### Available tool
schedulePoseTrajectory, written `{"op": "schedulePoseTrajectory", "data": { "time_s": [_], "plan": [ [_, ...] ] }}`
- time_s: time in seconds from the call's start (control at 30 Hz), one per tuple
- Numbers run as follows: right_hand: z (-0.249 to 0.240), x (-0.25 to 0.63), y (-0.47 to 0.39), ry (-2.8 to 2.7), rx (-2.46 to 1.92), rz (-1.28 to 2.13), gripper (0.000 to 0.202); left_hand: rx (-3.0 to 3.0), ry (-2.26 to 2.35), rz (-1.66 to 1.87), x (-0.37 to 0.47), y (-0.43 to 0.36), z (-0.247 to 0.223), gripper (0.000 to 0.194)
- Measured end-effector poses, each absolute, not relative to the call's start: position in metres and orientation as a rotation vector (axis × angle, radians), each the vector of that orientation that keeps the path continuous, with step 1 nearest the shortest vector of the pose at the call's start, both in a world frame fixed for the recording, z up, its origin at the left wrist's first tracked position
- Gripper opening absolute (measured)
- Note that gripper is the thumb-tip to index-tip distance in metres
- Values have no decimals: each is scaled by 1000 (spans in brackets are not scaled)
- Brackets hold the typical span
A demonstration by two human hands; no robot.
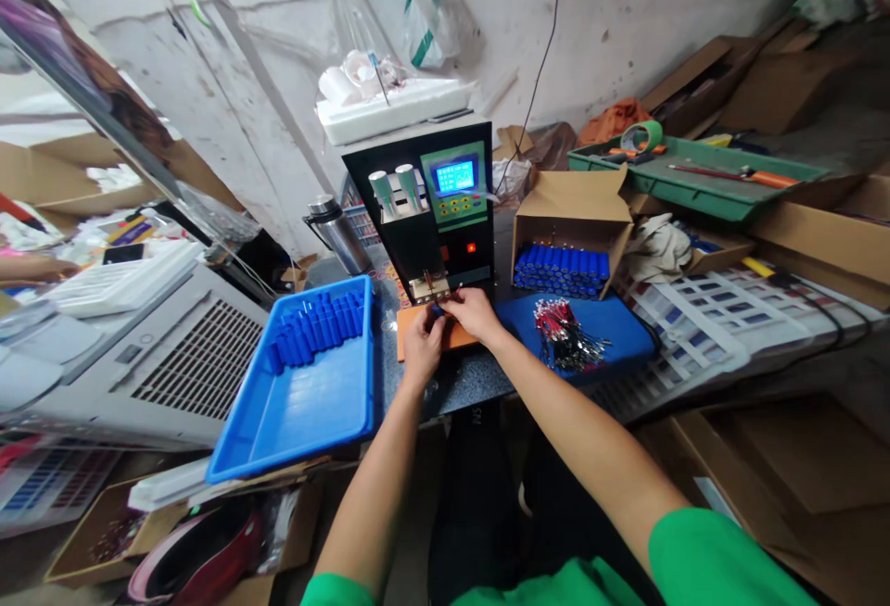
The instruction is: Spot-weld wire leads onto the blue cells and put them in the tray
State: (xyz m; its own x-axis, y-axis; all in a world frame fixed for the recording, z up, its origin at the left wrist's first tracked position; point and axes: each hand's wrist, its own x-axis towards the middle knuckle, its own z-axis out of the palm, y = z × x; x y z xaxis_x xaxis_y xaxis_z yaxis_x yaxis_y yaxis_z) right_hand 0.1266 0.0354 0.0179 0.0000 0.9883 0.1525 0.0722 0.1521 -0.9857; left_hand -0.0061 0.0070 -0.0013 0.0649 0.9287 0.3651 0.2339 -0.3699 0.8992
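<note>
Both hands meet at the front of a black machine with a lit blue screen, just under its thin electrodes. My left hand is closed on a small blue cylinder, mostly hidden by the fingers. From the right, my right hand pinches at the same spot; what its fingertips hold is too small to make out. An orange block lies beneath the hands. Blue cylinders lie in a blue tray at the left. Red and black wires are piled on a blue pad at the right.
A cardboard box of blue cylinders stands right of the machine, near a green tray with tape. A steel flask is behind the blue tray. At the far left, part of another person's hand shows.
</note>
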Motion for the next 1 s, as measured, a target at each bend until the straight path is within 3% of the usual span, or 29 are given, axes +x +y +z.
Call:
{"op": "schedulePoseTrajectory", "data": {
  "time_s": [1.0],
  "plan": [
    [14,140,17,-1393,-1133,974,25,1700,1238,1399,-6,5,6,34]
  ]
}}
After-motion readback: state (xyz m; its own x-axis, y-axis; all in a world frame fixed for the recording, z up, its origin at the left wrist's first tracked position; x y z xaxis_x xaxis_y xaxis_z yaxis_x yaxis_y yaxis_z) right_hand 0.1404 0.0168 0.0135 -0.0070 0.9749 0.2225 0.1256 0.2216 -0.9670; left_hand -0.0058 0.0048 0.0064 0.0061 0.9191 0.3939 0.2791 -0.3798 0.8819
